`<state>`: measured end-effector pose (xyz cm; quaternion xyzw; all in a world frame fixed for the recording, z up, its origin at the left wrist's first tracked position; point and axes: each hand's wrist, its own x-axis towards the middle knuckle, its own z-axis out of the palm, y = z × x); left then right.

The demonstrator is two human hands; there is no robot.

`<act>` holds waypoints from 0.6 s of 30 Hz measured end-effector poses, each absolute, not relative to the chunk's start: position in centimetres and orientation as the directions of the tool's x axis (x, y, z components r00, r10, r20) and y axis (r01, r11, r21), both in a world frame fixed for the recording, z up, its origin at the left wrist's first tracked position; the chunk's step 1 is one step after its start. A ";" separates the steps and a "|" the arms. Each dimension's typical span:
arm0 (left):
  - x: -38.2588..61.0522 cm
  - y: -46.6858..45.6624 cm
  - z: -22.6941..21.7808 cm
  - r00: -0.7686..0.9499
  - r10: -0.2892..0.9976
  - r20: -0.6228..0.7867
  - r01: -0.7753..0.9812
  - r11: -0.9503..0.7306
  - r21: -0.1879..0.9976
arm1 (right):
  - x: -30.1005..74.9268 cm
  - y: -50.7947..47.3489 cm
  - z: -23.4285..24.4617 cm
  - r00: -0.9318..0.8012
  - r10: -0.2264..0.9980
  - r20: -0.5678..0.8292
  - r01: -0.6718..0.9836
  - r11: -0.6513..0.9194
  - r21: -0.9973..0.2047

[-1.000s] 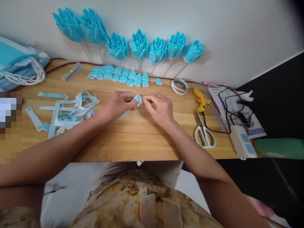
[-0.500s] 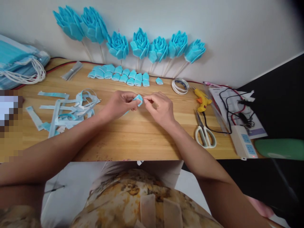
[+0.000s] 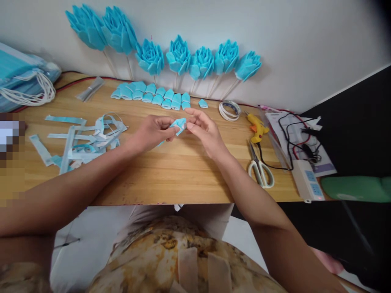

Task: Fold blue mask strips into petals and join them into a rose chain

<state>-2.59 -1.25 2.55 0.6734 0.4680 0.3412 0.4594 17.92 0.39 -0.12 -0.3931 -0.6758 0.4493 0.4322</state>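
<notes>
My left hand (image 3: 154, 132) pinches a small folded blue mask-fabric petal (image 3: 179, 123) between thumb and fingers, just above the wooden table (image 3: 180, 175). From the other side, my right hand (image 3: 206, 132) has its thumb and a finger at the petal's right edge, with the index finger lifted. A blue tip (image 3: 160, 143) shows beneath my left hand; what it belongs to is hidden. Beyond my hands lie rows of folded blue petals (image 3: 157, 99), and one single petal (image 3: 203, 103) sits to their right.
Several blue flowers on sticks (image 3: 179, 55) lean against the wall. Cut strips (image 3: 88, 138) lie at left, below a bag of blue masks (image 3: 21, 77). To the right are a tape roll (image 3: 229, 110), a yellow glue gun (image 3: 257, 128), scissors (image 3: 260, 171) and a power strip (image 3: 307, 181).
The petal is turned and shows more of its folded face. My right index finger has lifted and straightened away from the thumb. The view has shifted slightly.
</notes>
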 end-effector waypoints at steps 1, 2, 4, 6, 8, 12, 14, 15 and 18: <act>-2.6 -1.2 2.5 0.341 0.940 0.025 0.320 -0.141 0.937 | 17.9 0.5 -0.3 -0.337 0.914 0.227 0.134 0.285 -0.949; -2.6 -1.2 2.5 0.351 0.936 0.023 0.321 -0.144 0.936 | 17.9 0.5 -0.4 -0.348 0.909 0.230 0.133 0.291 -0.947; -2.5 -1.1 2.5 0.360 0.932 0.032 0.323 -0.157 0.933 | 17.7 0.5 -0.4 -0.347 0.907 0.238 0.156 0.306 -0.939; -2.4 -1.1 2.5 0.356 0.933 0.055 0.327 -0.180 0.928 | 17.6 0.2 -0.3 -0.333 0.912 0.241 0.185 0.314 -0.931; -2.3 -1.2 2.5 0.339 0.937 0.087 0.322 -0.203 0.925 | 17.4 -0.1 -0.1 -0.322 0.914 0.247 0.195 0.320 -0.927; -2.2 -1.4 2.5 0.311 0.942 0.124 0.297 -0.221 0.929 | 17.3 -0.3 0.1 -0.331 0.910 0.248 0.187 0.321 -0.928; -2.2 -1.4 2.4 0.303 0.945 0.122 0.293 -0.215 0.932 | 17.4 -0.3 0.0 -0.335 0.912 0.235 0.174 0.305 -0.936; -2.3 -1.3 2.4 0.303 0.945 0.119 0.292 -0.211 0.933 | 17.5 -0.2 0.0 -0.336 0.914 0.229 0.164 0.296 -0.941; -2.4 -1.1 2.1 0.317 0.940 0.123 0.302 -0.223 0.927 | 17.5 -0.1 -0.1 -0.330 0.918 0.222 0.133 0.278 -0.951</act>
